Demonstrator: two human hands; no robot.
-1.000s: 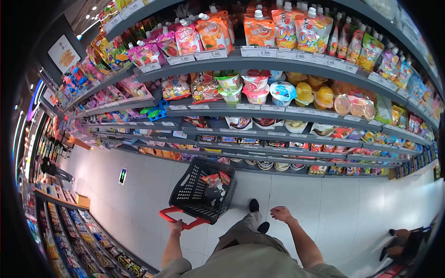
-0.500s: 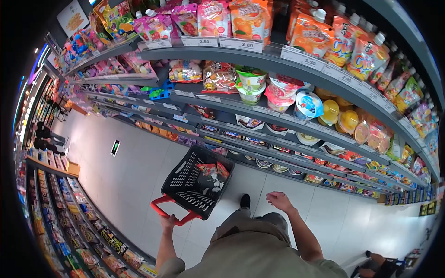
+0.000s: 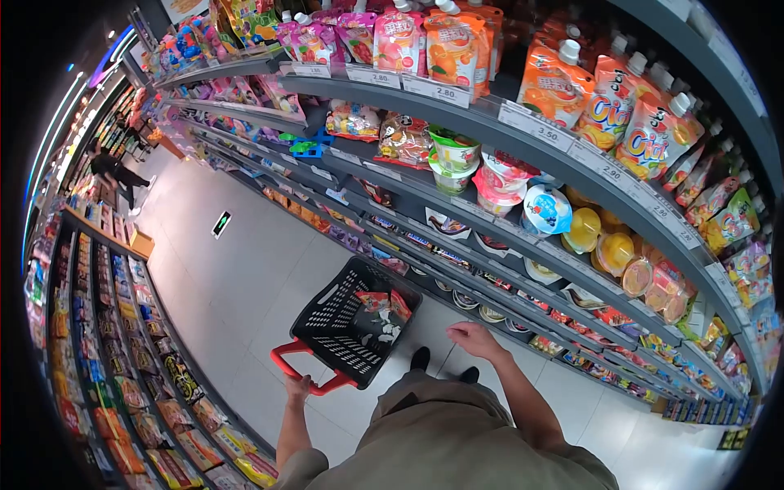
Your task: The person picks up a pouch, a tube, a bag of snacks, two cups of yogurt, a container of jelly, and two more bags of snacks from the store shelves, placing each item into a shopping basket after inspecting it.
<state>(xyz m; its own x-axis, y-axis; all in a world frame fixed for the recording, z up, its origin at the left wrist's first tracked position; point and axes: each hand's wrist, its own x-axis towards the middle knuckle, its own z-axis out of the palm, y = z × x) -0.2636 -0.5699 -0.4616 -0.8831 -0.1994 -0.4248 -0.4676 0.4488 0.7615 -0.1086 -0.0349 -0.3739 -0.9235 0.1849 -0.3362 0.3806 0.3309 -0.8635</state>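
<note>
My left hand is wrapped round the red handle of a black plastic shopping basket with holes in its sides. Inside the basket lie a red packet and some whitish pieces I cannot make out. My right hand hangs in front of my body, to the right of the basket, its fingers curled together with no object visible in them. Nearest to it are the lower shelves, though the hand touches none of them.
Pouches with spouts line the upper shelf, above price labels. Below stand jelly cups and candy bags. Another shelf of packets runs along the left. A person in dark clothes is far down the aisle.
My view has turned, so the shelves sit lower and farther right in the picture. My right hand has shifted slightly left, nearer the basket. The left hand keeps its hold on the handle.
</note>
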